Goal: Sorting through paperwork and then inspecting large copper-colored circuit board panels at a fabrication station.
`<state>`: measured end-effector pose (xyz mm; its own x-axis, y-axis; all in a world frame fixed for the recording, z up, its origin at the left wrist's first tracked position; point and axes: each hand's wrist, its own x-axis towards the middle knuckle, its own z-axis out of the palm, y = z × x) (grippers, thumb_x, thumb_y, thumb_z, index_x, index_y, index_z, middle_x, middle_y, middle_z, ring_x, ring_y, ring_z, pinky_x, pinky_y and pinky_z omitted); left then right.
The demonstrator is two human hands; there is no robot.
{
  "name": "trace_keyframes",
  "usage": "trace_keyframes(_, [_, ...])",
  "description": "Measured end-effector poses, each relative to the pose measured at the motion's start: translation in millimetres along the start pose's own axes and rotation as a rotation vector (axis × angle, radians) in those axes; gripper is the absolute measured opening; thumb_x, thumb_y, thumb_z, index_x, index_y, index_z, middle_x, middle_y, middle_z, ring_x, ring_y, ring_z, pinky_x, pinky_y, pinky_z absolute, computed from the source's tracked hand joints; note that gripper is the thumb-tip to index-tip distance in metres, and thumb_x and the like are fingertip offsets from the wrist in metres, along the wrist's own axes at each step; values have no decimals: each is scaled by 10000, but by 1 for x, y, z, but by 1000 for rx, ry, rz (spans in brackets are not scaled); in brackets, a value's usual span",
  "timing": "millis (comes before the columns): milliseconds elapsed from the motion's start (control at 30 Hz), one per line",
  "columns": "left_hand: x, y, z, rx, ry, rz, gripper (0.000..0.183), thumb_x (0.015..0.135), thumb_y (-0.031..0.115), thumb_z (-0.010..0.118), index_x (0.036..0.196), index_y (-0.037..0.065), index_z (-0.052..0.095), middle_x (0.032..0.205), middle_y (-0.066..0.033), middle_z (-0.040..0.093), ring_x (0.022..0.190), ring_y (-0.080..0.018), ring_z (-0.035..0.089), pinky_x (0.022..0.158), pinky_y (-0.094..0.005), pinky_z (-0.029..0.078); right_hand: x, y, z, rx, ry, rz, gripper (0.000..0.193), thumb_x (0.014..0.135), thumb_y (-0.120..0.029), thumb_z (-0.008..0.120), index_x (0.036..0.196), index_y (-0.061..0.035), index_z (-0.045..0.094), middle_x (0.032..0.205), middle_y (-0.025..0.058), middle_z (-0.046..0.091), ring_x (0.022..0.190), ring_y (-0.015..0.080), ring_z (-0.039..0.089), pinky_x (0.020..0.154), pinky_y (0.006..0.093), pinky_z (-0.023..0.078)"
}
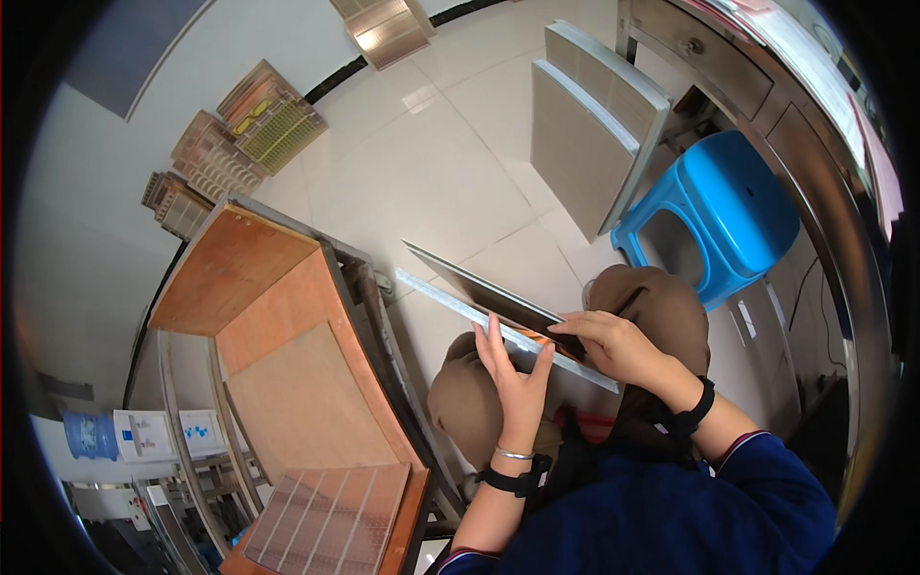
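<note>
Above my lap stand two long, thin edges seen nearly end-on: a light-grey bar (441,299) and, just beyond it, a dark flat panel (470,285) with a pale rim. My left hand (517,388) rests against the grey bar, its fingers stretched upward and thumb apart. On the dark panel's near end is my right hand (618,347), with bent fingers over its edge; the thumb is hidden. A bit of orange shows between the two edges near my fingertips. Whether the bar and panel are joined I cannot tell.
A wooden bench (278,287) at left carries a striped translucent sheet (331,517). Several patterned frames (273,120) lean on the far-left wall. Grey framed panels (585,144) stand upright beyond my knees, beside a blue plastic stool (733,211). A desk with drawers (709,48) runs along the right.
</note>
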<state>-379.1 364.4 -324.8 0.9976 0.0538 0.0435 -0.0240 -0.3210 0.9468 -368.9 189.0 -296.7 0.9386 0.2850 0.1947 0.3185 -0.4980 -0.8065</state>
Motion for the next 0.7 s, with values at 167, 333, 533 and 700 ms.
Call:
trace_keyframes(167, [0,-1,0,52,-3,30,855,822,234,695,1476,155,150,1506,-181,22,1365,-343,184,1030,-467,308,1,-4,-2,-24,-36,14,289,844,-137,608,1132,-128,630,1120,153,614,1030,325,591,847,392,498])
trace_keyframes(333, [1,0,4,78,-13,30,864,824,209,688,1482,152,130,1507,-187,19,1369,-344,182,1031,-461,305,-1,-1,-5,-34,-53,29,315,846,-235,632,1147,-141,622,1129,146,613,1060,318,578,870,397,486])
trace_keyframes(533, [2,0,3,87,-14,27,869,825,204,684,1484,153,120,1508,-193,19,1371,-347,174,1031,-455,302,1,-1,-6,-48,-70,35,382,802,-287,683,1153,-151,617,1130,115,616,1058,305,580,874,394,487])
trace_keyframes(700, [2,0,3,92,-20,28,869,830,221,679,1485,149,112,1506,-200,20,1371,-349,169,1039,-457,288,2,-1,-8,-14,-108,73,416,779,-266,707,1160,-129,613,1167,171,594,1119,342,546,931,415,460])
